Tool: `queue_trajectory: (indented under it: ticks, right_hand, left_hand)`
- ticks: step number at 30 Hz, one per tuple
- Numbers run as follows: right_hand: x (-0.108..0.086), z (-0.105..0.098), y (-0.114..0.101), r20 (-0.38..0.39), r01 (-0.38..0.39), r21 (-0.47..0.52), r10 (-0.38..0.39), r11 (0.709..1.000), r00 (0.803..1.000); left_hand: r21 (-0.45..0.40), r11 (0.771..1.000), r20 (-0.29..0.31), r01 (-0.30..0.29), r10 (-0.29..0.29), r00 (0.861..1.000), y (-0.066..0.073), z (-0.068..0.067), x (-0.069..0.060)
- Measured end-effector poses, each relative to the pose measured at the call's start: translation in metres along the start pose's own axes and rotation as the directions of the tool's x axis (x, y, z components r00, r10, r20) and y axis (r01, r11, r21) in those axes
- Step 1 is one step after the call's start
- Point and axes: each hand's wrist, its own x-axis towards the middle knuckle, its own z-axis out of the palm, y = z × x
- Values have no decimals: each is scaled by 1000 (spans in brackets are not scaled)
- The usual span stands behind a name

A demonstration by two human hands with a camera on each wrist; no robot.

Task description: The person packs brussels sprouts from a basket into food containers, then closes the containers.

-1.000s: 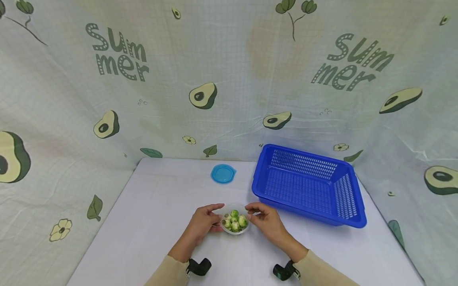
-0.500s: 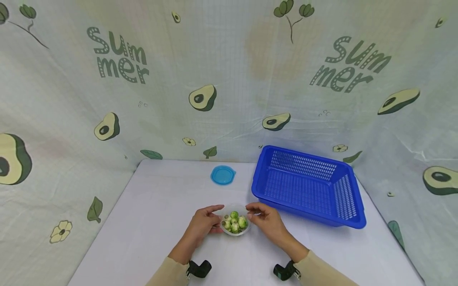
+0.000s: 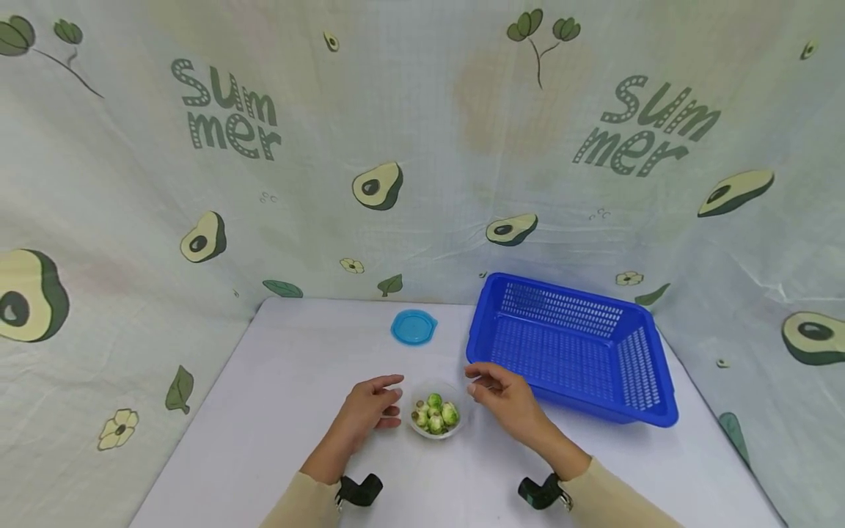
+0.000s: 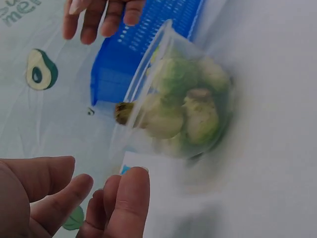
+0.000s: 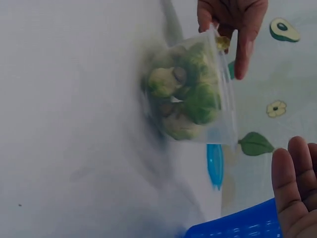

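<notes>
A clear plastic tub (image 3: 418, 431) stands upright on the white table in the head view, with several Brussels sprouts (image 3: 435, 414) inside. In both wrist views its wall (image 5: 225, 129) shows the sprouts through it. Just left of the tub is my left hand (image 3: 370, 411), fingers loosely bent and apart from the rim, nothing held. On the other side my right hand (image 3: 505, 400) hovers above the table near the basket's front corner, also holding nothing. The left wrist view shows a gap between the left fingertips (image 4: 133, 188) and the tub.
A blue round lid (image 3: 413, 328) lies behind the tub. At the back right stands a large blue plastic basket (image 3: 561, 345). A patterned cloth (image 3: 422, 132) with avocado prints hangs behind the table (image 3: 277, 381) and along its sides.
Both hands have drawn apart from the tub, the left to the left and the right to the right, letting it go. The tub stays on the table.
</notes>
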Motion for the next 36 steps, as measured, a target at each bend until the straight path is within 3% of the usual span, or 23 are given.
queue_trajectory:
  ticks: [5,9,16,19,24,29,33,36]
  right_hand:
    - [15,-13,-15,8,10,27,-10,1000,1000]
    - [35,-23,-31,25,-26,98,24,995,999]
    - [79,-29,-59,41,-135,226,129,965,991]
    - [101,-24,-67,70,-197,274,185,941,980]
    - [138,-14,-67,126,-319,390,293,864,948]
    - [165,-8,-56,173,-426,515,397,744,902]
    - [177,-3,-46,196,-465,591,441,660,876]
    - [185,5,-41,201,-478,620,464,622,863]
  left_hand:
    - [-22,1000,-57,-9,8,998,19,-18,8]
    - [-64,997,-73,-30,25,997,41,-34,18]
    - [-128,989,-33,-73,70,997,79,-57,40]
    - [-158,986,-5,-62,62,998,90,-64,51]
    - [-198,980,24,-28,34,999,99,-73,72]
    - [-182,983,36,-6,12,999,103,-72,93]
    - [-185,983,34,6,0,999,103,-70,109]
    - [-195,981,21,9,-5,1000,100,-70,119]
